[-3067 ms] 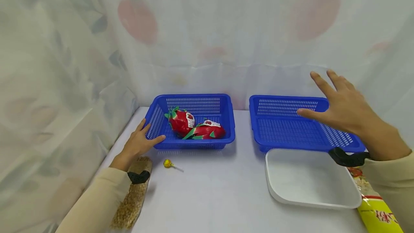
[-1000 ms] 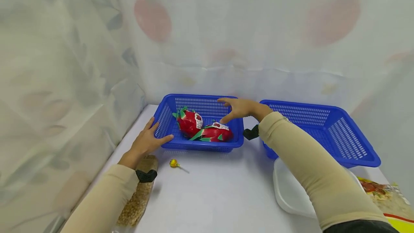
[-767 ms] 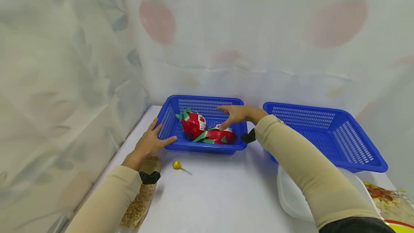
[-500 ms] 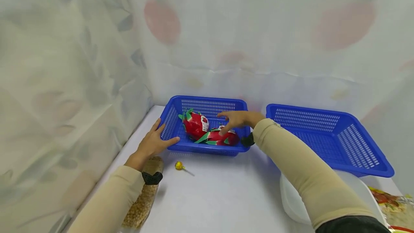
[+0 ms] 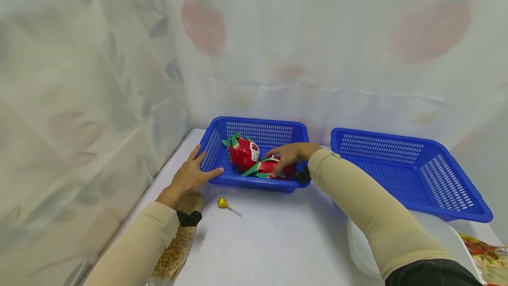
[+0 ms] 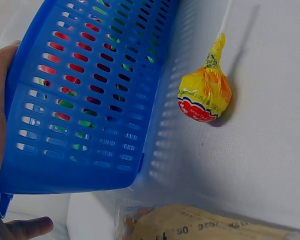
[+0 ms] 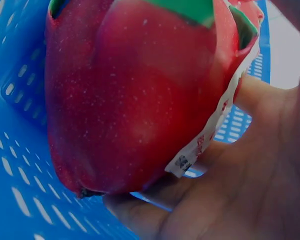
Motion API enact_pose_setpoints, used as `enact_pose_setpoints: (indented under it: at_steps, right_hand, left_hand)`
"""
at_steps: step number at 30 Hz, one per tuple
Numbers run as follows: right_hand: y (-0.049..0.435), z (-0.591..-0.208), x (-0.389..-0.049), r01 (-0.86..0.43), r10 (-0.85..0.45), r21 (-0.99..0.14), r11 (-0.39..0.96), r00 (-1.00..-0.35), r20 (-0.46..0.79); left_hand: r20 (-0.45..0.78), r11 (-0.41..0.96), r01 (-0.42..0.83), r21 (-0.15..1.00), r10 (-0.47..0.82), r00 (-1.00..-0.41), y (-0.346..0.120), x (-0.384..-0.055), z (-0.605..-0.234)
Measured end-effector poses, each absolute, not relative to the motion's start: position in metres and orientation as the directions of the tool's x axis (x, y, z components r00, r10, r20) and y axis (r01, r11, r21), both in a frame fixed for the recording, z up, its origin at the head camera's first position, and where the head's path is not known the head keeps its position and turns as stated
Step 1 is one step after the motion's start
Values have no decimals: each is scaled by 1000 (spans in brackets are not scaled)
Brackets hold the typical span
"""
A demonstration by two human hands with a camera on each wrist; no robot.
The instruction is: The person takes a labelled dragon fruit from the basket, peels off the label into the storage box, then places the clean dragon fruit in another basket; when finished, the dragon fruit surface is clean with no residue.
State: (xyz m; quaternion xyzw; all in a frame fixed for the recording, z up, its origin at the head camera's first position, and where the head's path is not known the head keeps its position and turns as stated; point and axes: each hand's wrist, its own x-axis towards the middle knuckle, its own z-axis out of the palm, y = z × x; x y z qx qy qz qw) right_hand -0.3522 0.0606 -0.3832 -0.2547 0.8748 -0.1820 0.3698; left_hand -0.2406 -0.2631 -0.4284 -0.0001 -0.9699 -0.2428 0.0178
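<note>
Hanging far L & across rear: pale curtain, faded fruit/leaf print.

Bag of grains: clear w/ tan contents, on white table, partly hidden by L sleeve (beige); black wrist strap at cuff.

L hand: fingers spread wide, resting on rim of L basket at its L side; thumb apart from the rest, by near rim.

L basket: blue plastic, slotted walls, upright at rear of table.

Lollipop: yellow wrapper w/ red patch, lying on table just in front of L basket, stick toward near R.

L dragon fruit: red, green leaf tips, white label; inside L basket, approx. mid.

R dragon fruit: same type, labelled, inside L basket, near R part, just beside first; contact btwn the two can't be told.

R hand: reaching into L basket, fingers & thumb curled round R dragon fruit, i.e. holding it; R wrist view shows fingers along its label side.

R basket: blue, matching, apart from L one.

White tub: in front of R basket, partly behind R sleeve (beige).

Food packet: far R, printed, cut by frame edge.
</note>
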Motion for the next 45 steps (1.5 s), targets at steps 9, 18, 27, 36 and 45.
enact_pose_setpoints:
  at_steps: [9, 18, 27, 36, 45]
  right_hand:
    - [59, -386, -352, -283, -546, -479, 831, -575, -609]
    - [59, -384, -352, -415, -600, -434, 800, -582, -549]
    - [58, -382, -350, -582, -683, -358, 730, -604, -410]
    - [66, -358, -351, -638, -721, -343, 689, -653, -232]
    - [77, -318, -337, -649, -720, -335, 683, -677, -156]
  left_hand:
    - [25, 881, 1, 472, -13, -1000, -262, -240, -429]
    - [30, 888, -2, 461, -18, -999, -260, -238, -427]
    - [12, 884, -20, 467, -29, -999, -259, -237, -425]
    - [29, 883, 5, 470, -10, -1000, -260, -242, -424]
    - [40, 883, 31, 469, 14, -999, -264, -249, -429]
